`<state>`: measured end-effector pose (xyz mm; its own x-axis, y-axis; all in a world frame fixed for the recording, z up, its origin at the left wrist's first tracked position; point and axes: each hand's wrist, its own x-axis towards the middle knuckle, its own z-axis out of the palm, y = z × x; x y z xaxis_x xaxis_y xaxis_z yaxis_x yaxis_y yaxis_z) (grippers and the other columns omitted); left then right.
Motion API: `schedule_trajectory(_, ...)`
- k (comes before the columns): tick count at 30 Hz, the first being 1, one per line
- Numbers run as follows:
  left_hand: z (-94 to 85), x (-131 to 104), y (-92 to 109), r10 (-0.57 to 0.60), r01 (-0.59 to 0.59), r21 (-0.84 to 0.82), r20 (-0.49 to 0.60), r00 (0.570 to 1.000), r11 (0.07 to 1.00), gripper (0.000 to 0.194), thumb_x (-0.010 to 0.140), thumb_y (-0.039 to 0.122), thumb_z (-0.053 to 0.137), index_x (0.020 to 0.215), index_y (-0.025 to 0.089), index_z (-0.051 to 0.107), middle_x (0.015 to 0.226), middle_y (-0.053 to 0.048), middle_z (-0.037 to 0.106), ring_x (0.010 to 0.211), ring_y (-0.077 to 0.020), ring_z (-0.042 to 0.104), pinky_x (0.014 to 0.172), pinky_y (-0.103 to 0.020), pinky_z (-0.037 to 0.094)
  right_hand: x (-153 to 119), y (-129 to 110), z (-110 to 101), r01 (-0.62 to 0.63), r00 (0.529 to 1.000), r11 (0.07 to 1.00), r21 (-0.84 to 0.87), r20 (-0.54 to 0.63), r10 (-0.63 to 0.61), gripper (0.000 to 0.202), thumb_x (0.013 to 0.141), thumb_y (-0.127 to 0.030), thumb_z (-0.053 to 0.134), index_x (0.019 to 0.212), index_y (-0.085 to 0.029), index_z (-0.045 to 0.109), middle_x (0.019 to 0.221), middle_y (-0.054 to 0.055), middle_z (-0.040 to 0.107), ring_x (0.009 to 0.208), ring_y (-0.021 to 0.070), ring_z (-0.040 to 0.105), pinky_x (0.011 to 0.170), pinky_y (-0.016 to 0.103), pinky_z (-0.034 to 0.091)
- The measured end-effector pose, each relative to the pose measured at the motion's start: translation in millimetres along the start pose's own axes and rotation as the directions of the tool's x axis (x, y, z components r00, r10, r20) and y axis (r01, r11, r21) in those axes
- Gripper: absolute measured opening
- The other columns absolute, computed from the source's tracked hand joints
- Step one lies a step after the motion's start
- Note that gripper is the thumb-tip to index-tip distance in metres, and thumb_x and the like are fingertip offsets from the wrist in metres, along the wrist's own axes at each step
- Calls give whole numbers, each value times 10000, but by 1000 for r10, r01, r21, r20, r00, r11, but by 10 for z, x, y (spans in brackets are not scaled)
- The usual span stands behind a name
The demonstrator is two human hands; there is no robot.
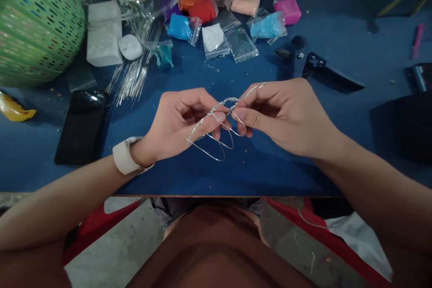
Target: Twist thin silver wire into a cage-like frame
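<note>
Between both hands is a frame of twisted silver wire (201, 122), with thin loops hanging from it over the blue table. My left hand (184, 121) pinches the twisted part between thumb and index finger. My right hand (280, 112) grips the wire's other end, with loose strands poking up past its index finger. The fingertips of the two hands almost meet at the middle of the wire. A bundle of straight silver wires (133, 81) lies beyond my left hand. A white band sits around my left wrist.
A dark phone (81, 128) lies left, near a green basket (40, 27) and a white box (104, 33). Bagged clay in several colours, such as a blue pack (179, 26), lines the back. A black-bladed tool (332, 74) rests beyond my right hand.
</note>
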<state>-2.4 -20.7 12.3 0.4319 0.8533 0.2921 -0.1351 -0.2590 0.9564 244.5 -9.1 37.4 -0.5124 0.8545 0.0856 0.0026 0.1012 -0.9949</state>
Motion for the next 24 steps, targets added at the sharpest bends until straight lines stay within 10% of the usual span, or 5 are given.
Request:
schedule_trajectory(16, 10, -4, -33, 191, -176, 219, -53, 980, 960, 124, 1042, 307, 947, 1087, 225, 866, 917, -10, 870, 664, -112, 824, 599, -180, 684, -71, -22, 143, 62, 987, 991, -118, -141, -79, 265, 958, -461, 1036, 855, -296, 857, 741, -28, 769, 652, 150, 683, 632, 345, 607)
schedule_trajectory(24, -98, -6, 39, 300, -309, 651, 129, 945, 693, 163, 1164, 291, 703, 1121, 277, 858, 1011, 8, 909, 826, -135, 845, 746, -236, 624, -65, -54, 125, 15, 992, 986, -166, -122, -36, 286, 962, -478, 1026, 836, -281, 862, 693, -15, 770, 595, 155, 662, 549, 343, 549)
